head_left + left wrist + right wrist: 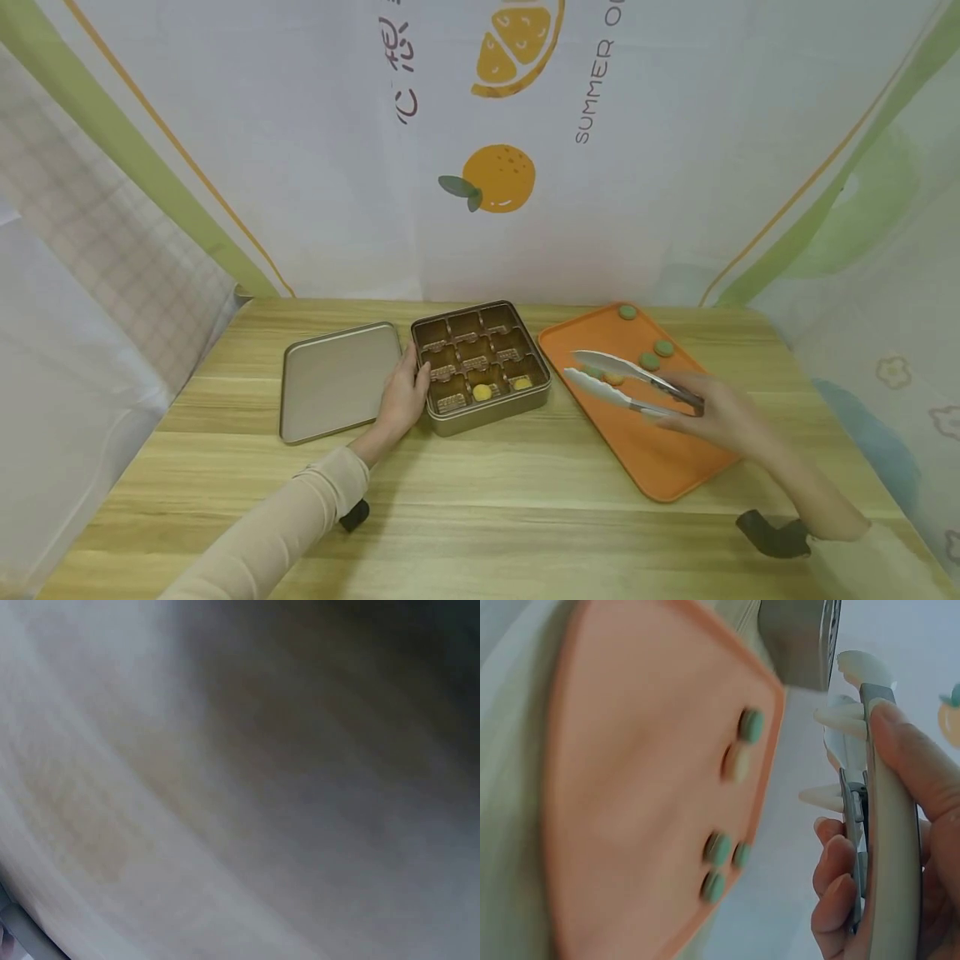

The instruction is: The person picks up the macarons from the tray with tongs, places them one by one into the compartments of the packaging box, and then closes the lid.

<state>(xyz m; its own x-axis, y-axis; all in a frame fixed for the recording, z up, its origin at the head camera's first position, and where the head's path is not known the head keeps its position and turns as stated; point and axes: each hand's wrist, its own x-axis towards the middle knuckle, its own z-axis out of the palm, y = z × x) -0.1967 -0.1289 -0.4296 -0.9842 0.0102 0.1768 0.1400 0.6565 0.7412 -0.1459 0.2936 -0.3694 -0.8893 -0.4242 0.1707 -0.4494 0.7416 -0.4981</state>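
Note:
A gold tin [491,411] with a plastic divider of several compartments sits mid-table. Two yellow macarons [482,392] lie in its front row. My left hand [403,396] rests against the tin's left side, fingers along the wall. My right hand [708,408] holds metal tongs [611,364] above the orange tray [675,467]. The tongs' arms are spread, with nothing between their tips. On the tray are several green macarons [663,348] and a yellow macaron [613,380], partly behind the tongs. In the right wrist view, thumb and fingers wrap the tongs [892,847].
The tin's flat lid [337,383] lies left of the tin, beside my left forearm. A white cloth [337,208] printed with oranges hangs behind the wooden table [487,525]. The left wrist view is too blurred to make out objects.

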